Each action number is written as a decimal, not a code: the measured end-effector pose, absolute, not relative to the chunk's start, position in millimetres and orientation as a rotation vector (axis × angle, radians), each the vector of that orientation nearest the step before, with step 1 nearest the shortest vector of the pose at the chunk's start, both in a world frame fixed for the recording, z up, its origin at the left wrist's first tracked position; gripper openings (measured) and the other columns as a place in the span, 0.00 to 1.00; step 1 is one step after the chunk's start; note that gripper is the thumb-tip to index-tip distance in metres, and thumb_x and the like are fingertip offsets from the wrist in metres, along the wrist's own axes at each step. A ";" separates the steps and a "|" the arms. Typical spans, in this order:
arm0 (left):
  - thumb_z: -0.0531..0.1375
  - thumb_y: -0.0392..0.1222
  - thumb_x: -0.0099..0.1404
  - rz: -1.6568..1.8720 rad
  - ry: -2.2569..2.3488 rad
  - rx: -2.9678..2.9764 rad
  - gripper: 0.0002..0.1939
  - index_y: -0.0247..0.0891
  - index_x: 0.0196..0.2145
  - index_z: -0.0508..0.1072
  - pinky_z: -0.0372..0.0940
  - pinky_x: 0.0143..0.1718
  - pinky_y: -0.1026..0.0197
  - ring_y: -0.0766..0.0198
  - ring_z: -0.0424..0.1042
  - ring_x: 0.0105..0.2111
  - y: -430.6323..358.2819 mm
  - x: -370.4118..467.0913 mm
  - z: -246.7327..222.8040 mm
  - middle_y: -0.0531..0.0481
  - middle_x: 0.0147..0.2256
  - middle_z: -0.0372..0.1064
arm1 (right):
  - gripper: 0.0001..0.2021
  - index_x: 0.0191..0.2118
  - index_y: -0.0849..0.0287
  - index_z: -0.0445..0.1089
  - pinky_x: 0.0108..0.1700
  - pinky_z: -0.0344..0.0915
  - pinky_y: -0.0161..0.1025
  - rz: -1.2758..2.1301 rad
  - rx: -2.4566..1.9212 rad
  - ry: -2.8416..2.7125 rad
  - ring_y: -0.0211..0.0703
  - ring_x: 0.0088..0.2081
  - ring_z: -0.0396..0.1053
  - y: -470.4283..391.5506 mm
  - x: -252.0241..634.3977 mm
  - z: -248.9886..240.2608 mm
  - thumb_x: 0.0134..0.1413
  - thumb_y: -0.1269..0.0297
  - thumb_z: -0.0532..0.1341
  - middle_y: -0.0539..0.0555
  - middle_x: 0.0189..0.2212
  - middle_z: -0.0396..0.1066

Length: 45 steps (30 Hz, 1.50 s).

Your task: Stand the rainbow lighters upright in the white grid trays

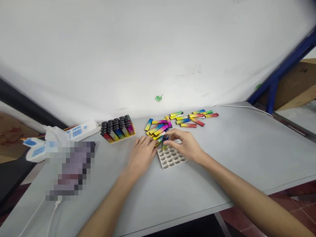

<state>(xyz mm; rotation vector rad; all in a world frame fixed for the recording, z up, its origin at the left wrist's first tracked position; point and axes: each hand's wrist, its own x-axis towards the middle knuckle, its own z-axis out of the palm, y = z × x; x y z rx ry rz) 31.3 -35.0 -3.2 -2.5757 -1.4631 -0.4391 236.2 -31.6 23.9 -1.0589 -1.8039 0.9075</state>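
Note:
A white tray (170,163) with rows of holes lies on the grey table. Over its far left corner, my right hand (186,144) pinches an upright lighter (164,142) with a dark top. My left hand (143,153) is beside the tray's left edge, its fingertips at the near side of a pile of shiny coloured lighters (158,127); whether they grip one is hidden. More loose lighters (189,125) lie farther right. Left of the hands, a filled tray (134,133) holds several upright lighters with black tops.
A blurred, dark flat object (74,168) with a white cable lies at the left. Behind it are white power strips (85,129). A white wall (148,59) rises along the table's far edge, and a white cable (242,106) runs at the back right.

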 end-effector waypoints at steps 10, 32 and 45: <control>0.58 0.38 0.71 -0.459 -1.466 -2.569 0.05 0.38 0.39 0.75 0.60 0.40 0.50 0.50 0.70 0.42 -35.1 31.0 -1.1 0.45 0.37 0.74 | 0.09 0.47 0.50 0.71 0.46 0.71 0.43 0.753 -1.111 -2.047 0.46 0.40 0.78 -29.9 228.5 6.5 0.62 0.58 0.63 0.52 0.40 0.79; 0.56 0.39 0.72 -1.273 -1.661 -2.676 0.09 0.43 0.44 0.76 0.69 0.48 0.53 0.57 0.73 0.45 -22.1 29.7 -11.2 0.50 0.42 0.78 | 0.13 0.51 0.53 0.72 0.47 0.69 0.48 0.546 -1.310 -1.873 0.52 0.48 0.69 -25.2 249.5 -3.7 0.63 0.61 0.60 0.57 0.44 0.75; 0.51 0.37 0.72 -0.822 -1.749 -2.521 0.23 0.38 0.63 0.66 0.60 0.65 0.42 0.49 0.61 0.64 -11.1 18.7 -28.1 0.42 0.65 0.62 | 0.17 0.40 0.50 0.59 0.22 0.60 0.31 1.242 -1.039 -0.899 0.32 0.20 0.60 -20.2 255.9 10.8 0.59 0.44 0.61 0.42 0.26 0.64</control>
